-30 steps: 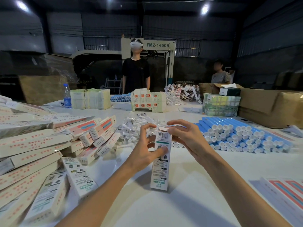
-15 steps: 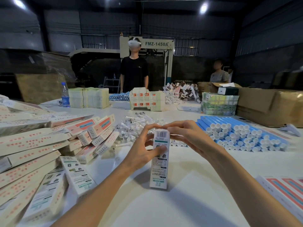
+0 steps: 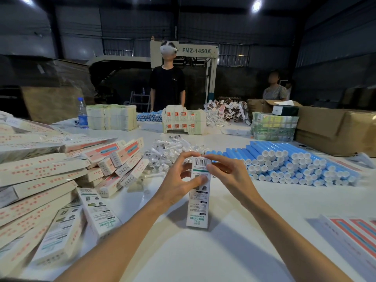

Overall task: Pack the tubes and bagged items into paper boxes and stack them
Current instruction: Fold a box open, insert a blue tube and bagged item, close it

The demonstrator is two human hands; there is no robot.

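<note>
While the paper box (image 3: 197,202) stands upright on the worktop (image 3: 234,253), your left hand (image 3: 177,182) grips its upper part and your right hand (image 3: 230,174) pinches the top flap. Tuck the flap in squarely, bracing against tipping, before stacking it with the finished boxes (image 3: 97,212).

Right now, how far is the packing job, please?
Done: many boxes lie piled at the left. In hand: the left hand and right hand hold one upright box at its top end. Left: a big pile of blue tubes and the bagged items wait on the table.
</note>
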